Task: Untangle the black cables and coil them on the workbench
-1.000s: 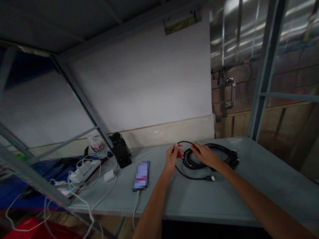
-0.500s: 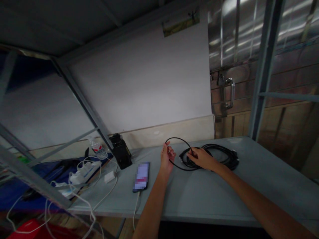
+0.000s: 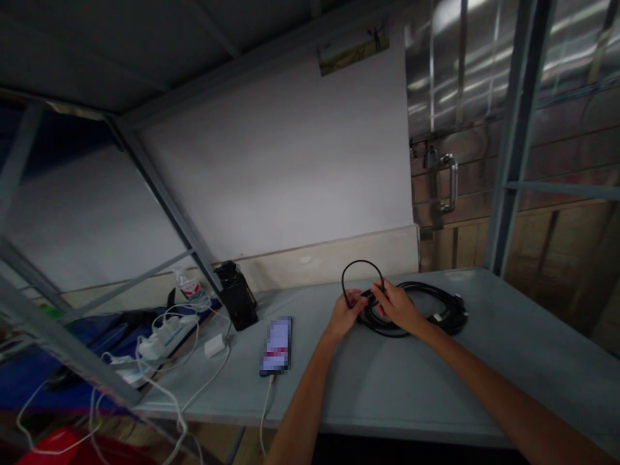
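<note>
A thin black cable [image 3: 362, 261] rises in a small upright loop between my two hands. My left hand [image 3: 345, 315] has its fingers closed on the left side of that loop. On the other side, my right hand [image 3: 394, 305] pinches the cable between thumb and fingers. Below and behind the hands, a coil of black cable [image 3: 426, 287] lies on the grey shelf [image 3: 387, 394]. At the coil's right end is a dark bunch with connector ends, too blurred to make out. Parts of the coil are hidden by my right hand.
A phone [image 3: 277, 345] with a white cord lies left of my hands. Further left are a black box-like object [image 3: 236, 297], a white adapter [image 3: 214, 345], a power strip [image 3: 167, 336] with tangled cords and a plastic bottle [image 3: 192, 290]. A metal post [image 3: 516, 142] stands at right.
My left hand has moved right, closer to my right hand and the coil. The raised cable loop has become narrower and more upright. My right hand has shifted slightly right.
</note>
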{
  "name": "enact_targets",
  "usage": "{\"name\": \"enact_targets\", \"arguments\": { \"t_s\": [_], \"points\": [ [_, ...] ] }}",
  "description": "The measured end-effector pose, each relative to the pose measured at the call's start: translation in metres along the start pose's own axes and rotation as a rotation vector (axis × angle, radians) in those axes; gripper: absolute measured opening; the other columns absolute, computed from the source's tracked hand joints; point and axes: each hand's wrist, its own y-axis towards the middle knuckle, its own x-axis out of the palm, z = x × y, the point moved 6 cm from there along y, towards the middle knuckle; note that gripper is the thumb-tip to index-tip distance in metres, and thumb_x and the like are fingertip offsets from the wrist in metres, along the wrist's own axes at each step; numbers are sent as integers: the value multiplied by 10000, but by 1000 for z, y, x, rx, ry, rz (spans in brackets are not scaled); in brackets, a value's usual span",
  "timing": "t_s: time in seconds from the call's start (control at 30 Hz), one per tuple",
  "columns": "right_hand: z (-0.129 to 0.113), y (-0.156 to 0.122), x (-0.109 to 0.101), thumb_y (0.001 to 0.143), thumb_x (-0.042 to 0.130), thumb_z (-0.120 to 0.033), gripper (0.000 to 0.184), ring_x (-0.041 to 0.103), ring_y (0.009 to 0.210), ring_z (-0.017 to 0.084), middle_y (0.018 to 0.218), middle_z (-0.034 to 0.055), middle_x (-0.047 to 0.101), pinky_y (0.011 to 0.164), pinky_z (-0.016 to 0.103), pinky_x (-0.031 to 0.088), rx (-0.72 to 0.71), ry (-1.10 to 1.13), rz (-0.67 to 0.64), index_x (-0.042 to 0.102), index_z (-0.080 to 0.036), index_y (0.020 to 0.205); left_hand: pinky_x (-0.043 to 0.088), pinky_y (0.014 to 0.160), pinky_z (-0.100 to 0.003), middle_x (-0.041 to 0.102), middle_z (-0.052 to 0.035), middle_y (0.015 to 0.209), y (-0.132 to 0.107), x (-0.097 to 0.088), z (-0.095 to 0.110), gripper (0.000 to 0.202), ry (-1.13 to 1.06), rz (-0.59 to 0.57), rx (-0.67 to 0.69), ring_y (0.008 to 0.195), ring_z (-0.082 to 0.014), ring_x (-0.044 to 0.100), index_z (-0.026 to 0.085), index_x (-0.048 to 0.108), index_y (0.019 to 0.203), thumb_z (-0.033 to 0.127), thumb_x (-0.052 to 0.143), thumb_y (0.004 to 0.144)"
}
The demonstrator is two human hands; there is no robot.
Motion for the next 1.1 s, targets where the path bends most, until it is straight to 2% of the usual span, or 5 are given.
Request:
{"name": "enact_targets", "arguments": {
  "t_s": [0.43,0.67,0.87,1.0,1.1],
  "points": [
    [-2,-5,-12,1072,478,-774,561,609,503,191,644,-5,658,524,302,461,61,227,207,564,-241,1224,474,1189,-473,782,-130,1221,-10,-5,36,425,305,109,299,1236,-314,706,217,819,1084,628,811,977],
    [-4,-4,-11,1025,563,-804,603,552,482,156,684,-11,654,466,276,415,70,321,198,585,-235,1223,536,1066,-422,744,-140,1264,-7,-3,29,418,153,109,208,1193,-292,706,198,711,862,546,944,858],
    [-13,-1,-9,1052,623,-676,469,735,994,253,1088,99,756,935,407,610,-125,63,156,658,-229,1189,548,1053,-397,800,-140,1137,-2,-15,30,496,-35,206,202,1119,-289,734,174,797,948,664,862,912],
    [-7,-2,-4,1014,715,-586,531,616,1401,341,1435,147,663,1249,541,495,-287,-147,173,628,-255,1420,567,1069,-415,805,-170,1212,0,-19,27,640,-283,238,127,1121,-299,766,157,823,1096,768,828,908],
    [6,-1,3,1024,699,-521,574,577,1469,347,1526,158,611,1278,556,477,-297,-204,134,577,-256,1519,566,1110,-415,809,-145,1220,-1,-16,28,566,-450,189,112,1118,-278,787,189,783,1059,722,877,892]
  ]
}}
